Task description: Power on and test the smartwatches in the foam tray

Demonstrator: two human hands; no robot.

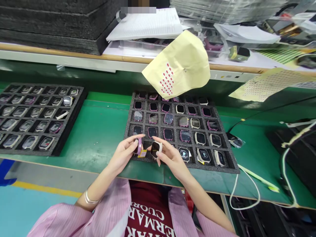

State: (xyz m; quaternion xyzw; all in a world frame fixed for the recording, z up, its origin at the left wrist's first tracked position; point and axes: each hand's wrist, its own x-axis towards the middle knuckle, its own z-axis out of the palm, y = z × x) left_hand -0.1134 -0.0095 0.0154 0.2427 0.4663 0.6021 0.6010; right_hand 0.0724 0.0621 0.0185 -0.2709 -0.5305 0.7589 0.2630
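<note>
Well, a purple watch [139, 145] and a pale watch [155, 148] are up over the black tray [181, 167]
The left hand [122, 152] has its fingers pinched on the purple watch, and the right hand [172, 158] grips the pale watch by its sides, near the tray's front edge on the green bench [103, 131]. A loose grip could let one slip and bump the other watches [199, 138]; being so near, the two could knock and scratch too

Remotely, I locate the left tray [71, 123] and central tray [209, 167] on the bench [98, 131] (watches [203, 155] seated in both) — shelf [133, 65] behind, foam stack [49, 26] at its left.
</note>
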